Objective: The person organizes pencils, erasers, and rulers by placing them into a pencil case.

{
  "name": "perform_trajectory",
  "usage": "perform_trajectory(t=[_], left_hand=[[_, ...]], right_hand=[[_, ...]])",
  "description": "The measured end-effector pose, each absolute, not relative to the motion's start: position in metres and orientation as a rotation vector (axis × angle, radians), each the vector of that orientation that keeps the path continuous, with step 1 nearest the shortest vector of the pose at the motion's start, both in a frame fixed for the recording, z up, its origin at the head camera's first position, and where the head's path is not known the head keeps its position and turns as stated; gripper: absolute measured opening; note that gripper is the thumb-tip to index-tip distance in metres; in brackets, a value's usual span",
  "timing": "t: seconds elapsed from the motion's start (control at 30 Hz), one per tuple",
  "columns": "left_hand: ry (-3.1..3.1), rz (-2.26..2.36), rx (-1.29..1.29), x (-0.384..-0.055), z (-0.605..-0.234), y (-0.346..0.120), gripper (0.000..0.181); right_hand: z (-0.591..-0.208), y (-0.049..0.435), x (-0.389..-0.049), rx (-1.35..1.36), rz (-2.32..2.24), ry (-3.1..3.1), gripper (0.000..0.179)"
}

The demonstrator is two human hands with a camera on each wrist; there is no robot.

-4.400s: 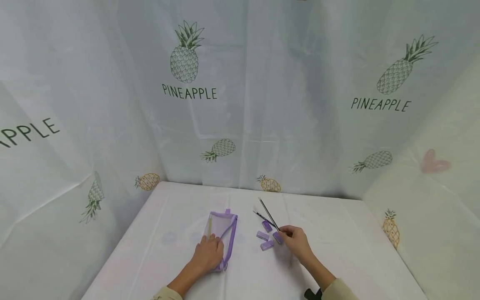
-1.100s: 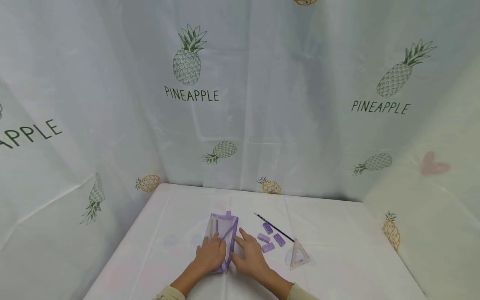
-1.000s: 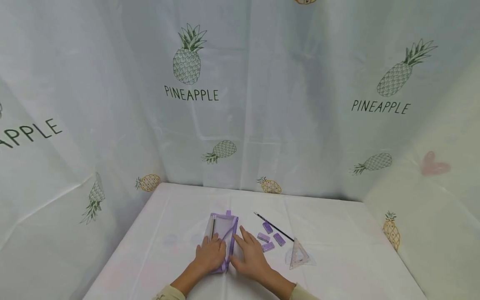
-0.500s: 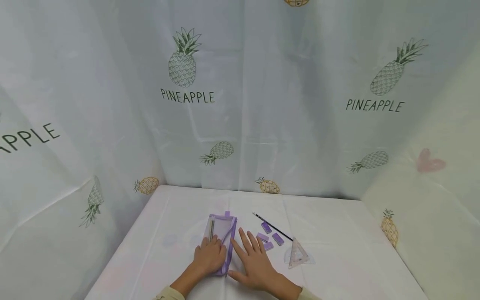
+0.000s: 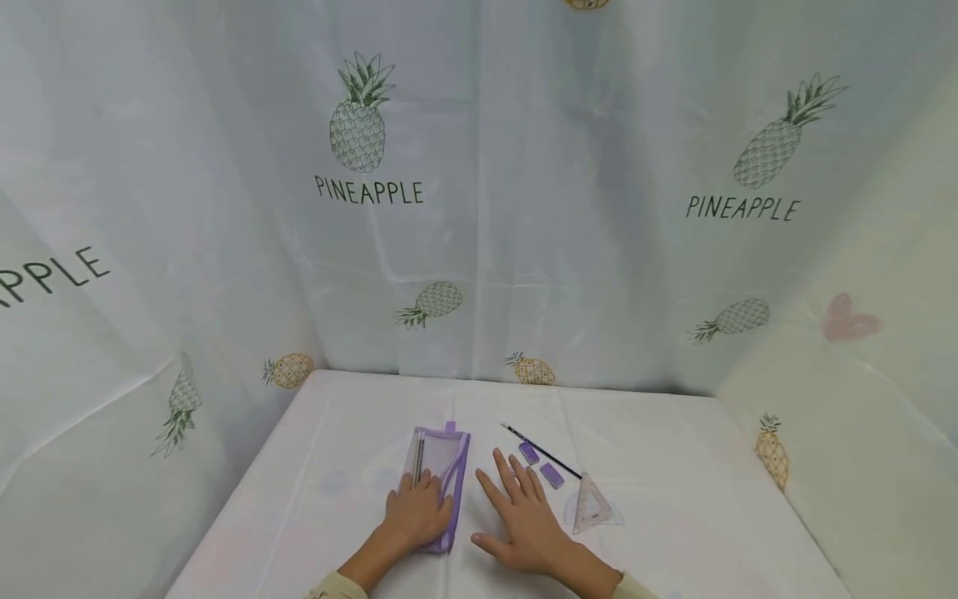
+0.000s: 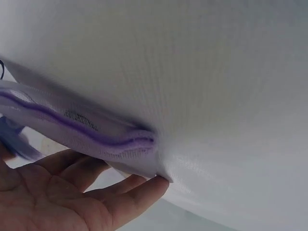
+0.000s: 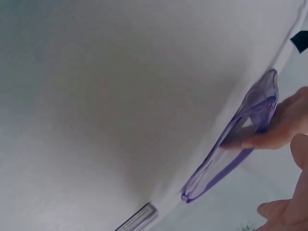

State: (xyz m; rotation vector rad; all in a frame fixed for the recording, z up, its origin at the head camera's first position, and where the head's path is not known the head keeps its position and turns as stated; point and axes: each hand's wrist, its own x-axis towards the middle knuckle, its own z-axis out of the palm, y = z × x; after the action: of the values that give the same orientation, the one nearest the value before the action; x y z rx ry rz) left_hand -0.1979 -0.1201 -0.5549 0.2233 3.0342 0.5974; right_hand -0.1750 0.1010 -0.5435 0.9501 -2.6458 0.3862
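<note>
A purple-edged mesh pencil case (image 5: 458, 466) lies on the white-covered counter (image 5: 674, 482), its lower left part hidden under the person's left hand (image 5: 416, 512). Two slim sticks, one pale and one dark, show through the mesh along its left side; the hand covers their lower ends. From the head the opening reads as a slanting purple line; the right wrist view shows it gaping. The left fingers (image 6: 137, 195) lie gently bent against the case, and whether the thumb pinches the mesh cannot be told. In the left wrist view the case runs off the left edge.

Just right of the case, the right hand (image 5: 527, 524) has its fingers spread wide and holds nothing visible; what lies beneath is concealed. Beyond its fingertips are two purple blocks (image 5: 551, 475), beside a black pencil (image 5: 540, 450). Near the pencil's lower end, a transparent triangle (image 5: 582, 509) overlaps a clear, faint-edged piece (image 5: 614, 517). The right wrist view catches one block's printed band, cut off below.
</note>
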Motion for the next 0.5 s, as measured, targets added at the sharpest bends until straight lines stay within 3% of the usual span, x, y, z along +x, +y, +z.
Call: perform_trajectory(t=[0.5], left_hand=[[3.014, 0.627, 0.255, -0.199, -0.548, -0.122, 0.056]], right_hand=[[-0.539, 0.137, -0.192, 0.770, 0.456, -2.664, 0.088]])
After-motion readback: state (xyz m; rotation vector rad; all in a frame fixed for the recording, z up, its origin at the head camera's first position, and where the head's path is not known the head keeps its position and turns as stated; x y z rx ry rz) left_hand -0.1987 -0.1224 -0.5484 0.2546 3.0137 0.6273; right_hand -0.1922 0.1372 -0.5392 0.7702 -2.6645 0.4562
